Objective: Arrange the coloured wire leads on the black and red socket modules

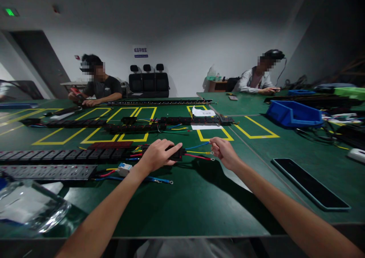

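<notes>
My left hand (159, 154) is wrapped over a black rectangular module (178, 153), its fingers covering much of the casing. From the module's right end come a blue wire (196, 146), a yellow wire (197, 152) and a red wire (198, 157). Thumb and fingers of my right hand (224, 151) pinch the blue wire near its tip, which they partly hide. Ring terminals cap the yellow and red wires, which hang free beside that hand. More coloured wires leave the module's left side, close to a long black socket strip (57, 156).
A grey socket strip (51, 172) and a clear plastic container (37, 208) lie at the near left. Further right are a phone (310, 183) and a blue bin (293, 114). More strips (128, 128) cross the green table (176, 212). Two people sit at the far side.
</notes>
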The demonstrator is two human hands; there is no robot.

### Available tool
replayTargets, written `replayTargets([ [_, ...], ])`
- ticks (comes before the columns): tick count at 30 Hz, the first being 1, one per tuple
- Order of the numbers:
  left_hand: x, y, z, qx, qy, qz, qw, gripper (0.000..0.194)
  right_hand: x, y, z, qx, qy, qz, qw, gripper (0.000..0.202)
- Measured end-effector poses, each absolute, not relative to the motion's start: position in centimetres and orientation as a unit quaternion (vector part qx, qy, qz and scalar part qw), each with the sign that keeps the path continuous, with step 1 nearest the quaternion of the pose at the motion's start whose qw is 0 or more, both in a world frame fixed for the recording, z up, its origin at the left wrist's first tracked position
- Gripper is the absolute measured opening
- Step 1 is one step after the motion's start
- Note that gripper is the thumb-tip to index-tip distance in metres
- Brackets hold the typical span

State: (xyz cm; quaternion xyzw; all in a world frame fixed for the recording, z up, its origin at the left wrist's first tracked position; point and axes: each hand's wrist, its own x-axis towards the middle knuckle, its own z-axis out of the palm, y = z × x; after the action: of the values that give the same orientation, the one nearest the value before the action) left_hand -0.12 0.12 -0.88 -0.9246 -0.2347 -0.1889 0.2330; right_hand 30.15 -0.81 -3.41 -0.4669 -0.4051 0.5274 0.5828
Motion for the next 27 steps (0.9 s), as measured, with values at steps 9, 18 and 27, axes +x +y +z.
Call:
replayTargets([
  [9, -0.29, 0.39, -1.10, -0.924, -0.239, -0.192, 0.229, 0.069, 30.12, -0.89, -3.47, -0.471, -0.411, 0.524, 0.579, 0.020],
  [18, -0.34, 0.38, -1.04, -0.923, -0.250, -0.189, 0.224, 0.072, 30.17, -0.67, -3.69, -0.479, -0.408, 0.521, 0.576, 0.022],
  [27, -0.42, 0.13, -0.74, -0.915, -0.270, -0.196, 0.228, 0.073, 30.15, -0.82, -3.44, -0.451, -0.422, 0.531, 0.580, 0.023],
])
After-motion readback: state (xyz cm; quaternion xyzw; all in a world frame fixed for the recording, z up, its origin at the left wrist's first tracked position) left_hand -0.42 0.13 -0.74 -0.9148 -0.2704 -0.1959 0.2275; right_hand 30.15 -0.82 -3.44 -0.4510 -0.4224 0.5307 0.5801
